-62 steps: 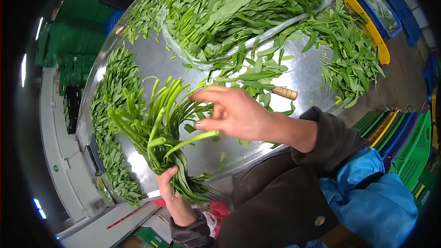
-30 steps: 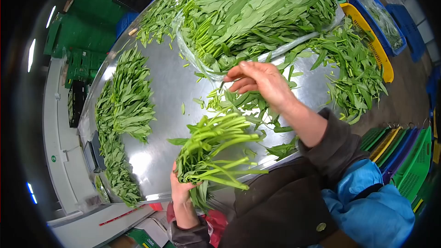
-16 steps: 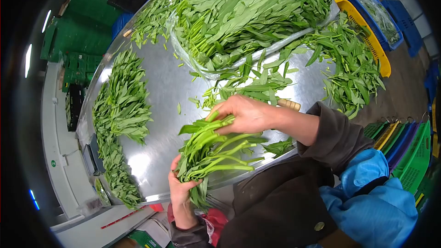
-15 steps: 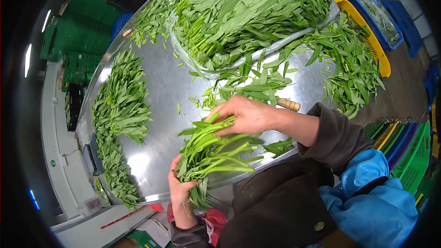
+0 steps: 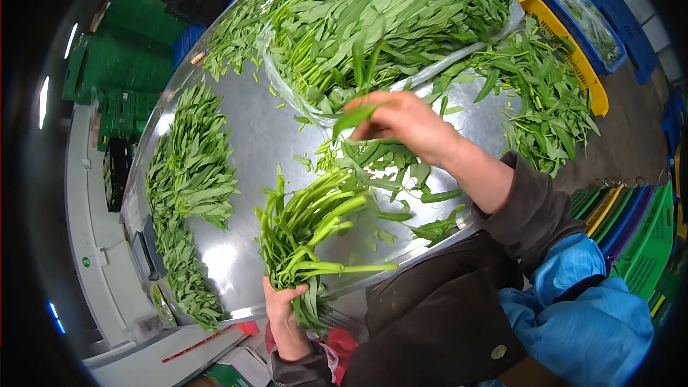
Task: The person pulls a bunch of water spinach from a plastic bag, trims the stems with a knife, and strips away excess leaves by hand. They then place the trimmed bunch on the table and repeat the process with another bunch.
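Note:
My left hand is closed around a bunch of water spinach, low at the near table edge. The bunch's thick cut stems fan upward and to the right, and its leaves hang below the hand. My right hand is above loose leaves in the middle of the table, its fingers curled in on a green leaf. Just beyond lies a big heap of water spinach in a clear plastic bag. Neat bunches line the table's left side.
The metal table carries scattered stem bits. Loose greens lie at its right edge, beside a yellow crate and a blue crate. Green crates are stacked at far left. A wooden handle lies near the far-left edge.
My right hand has left the bunch and moved up and right with a leaf. The bunch's stems now point more upward in my left hand. The wooden handle near my right wrist is now hidden.

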Demonstrator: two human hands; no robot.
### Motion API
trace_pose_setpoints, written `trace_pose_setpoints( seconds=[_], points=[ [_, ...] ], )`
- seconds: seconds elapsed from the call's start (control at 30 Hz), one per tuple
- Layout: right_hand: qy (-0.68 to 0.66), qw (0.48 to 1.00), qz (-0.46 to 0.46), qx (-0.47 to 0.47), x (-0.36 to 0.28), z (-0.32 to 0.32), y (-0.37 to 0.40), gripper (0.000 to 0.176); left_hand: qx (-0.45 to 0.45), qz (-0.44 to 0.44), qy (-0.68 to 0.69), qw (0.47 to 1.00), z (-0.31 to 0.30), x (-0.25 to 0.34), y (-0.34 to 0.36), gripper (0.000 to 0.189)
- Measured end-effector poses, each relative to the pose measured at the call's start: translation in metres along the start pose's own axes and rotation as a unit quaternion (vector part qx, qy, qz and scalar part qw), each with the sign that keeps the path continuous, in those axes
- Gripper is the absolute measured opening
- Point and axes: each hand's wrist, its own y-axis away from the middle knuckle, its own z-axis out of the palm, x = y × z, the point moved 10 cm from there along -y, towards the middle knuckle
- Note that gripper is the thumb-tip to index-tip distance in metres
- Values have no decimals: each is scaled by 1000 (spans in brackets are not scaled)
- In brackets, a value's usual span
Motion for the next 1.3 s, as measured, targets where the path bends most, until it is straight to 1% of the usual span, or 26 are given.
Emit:
trace_pose_setpoints(
  seconds=[0.03,0.07,0.1,0.17,0.2,0.27,0.3,0.4,0.5,0.57,0.6,0.63,0.67,0.7,0.73,0.77,0.83,0.87,0.97,1.03,1.1,1.13,1.17,1.2,1.23,1.3],
  points=[
    [221,975,10,-23,-8,11,2,44,-3,4,-2,1000,0,-2,-1,62],
    [234,972,-22,-27,-8,24,8,54,-5,6,-5,1000,1,-2,-2,63],
    [232,972,-22,-24,-5,32,11,54,-8,5,-7,1000,4,-1,-2,63],
    [323,899,-262,-135,-40,80,28,47,-9,-2,-7,1000,13,1,-4,66],
    [322,899,-263,-135,-47,86,28,47,-12,1,-7,1000,16,3,-5,69],
    [316,916,-91,-230,-29,104,25,33,-5,4,-18,1000,10,3,-3,69],
    [316,916,-91,-230,-30,103,24,33,2,8,-27,1000,7,4,-3,70],
    [391,908,-90,-120,-29,79,18,19,9,4,-20,1000,9,6,0,75],
    [404,902,-127,-85,-32,67,22,17,0,-23,-10,1000,10,-2,-1,78],
    [367,918,-140,-64,-33,60,25,18,20,-4,-4,1000,12,1,1,77],
    [231,963,-140,-19,-36,44,22,19,19,-2,-10,1000,9,-1,1,77],
    [90,986,-138,26,-37,27,19,20,-6,-7,-11,1000,4,-5,2,77],
    [-9,991,-113,70,-35,6,15,23,-3,-12,38,999,-8,-14,4,74],
    [-30,990,-90,100,-30,-10,12,29,-1,-18,84,996,-16,-21,5,71],
    [35,995,-66,66,-17,-15,7,32,35,-13,148,988,2,-12,12,56],
    [99,994,-42,32,-6,-17,5,35,27,-52,160,985,-11,-25,12,52],
    [331,944,4,1,7,-10,22,51,-11,-59,234,970,4,-17,12,50],
    [347,937,29,-23,25,-11,25,70,1,-78,247,966,7,-16,13,50],
    [285,956,45,-41,44,-6,31,76,-40,-71,275,958,15,-10,13,51],
    [291,953,77,-42,69,1,29,82,-45,-66,278,957,21,-5,12,52],
    [163,982,90,-45,93,15,27,64,-85,-73,351,930,31,-3,14,44],
    [162,982,87,-42,92,22,25,64,-68,-70,348,932,28,-6,12,46],
    [116,985,94,-90,92,40,25,57,-36,-60,329,942,19,-11,12,48],
    [69,983,103,-139,90,56,27,51,-42,-53,317,946,16,-14,11,49],
    [67,982,103,-140,81,60,29,51,-48,-47,304,950,14,-14,12,49],
    [87,963,244,-79,88,48,40,35,-29,-50,260,964,14,-10,16,46]
  ],
)
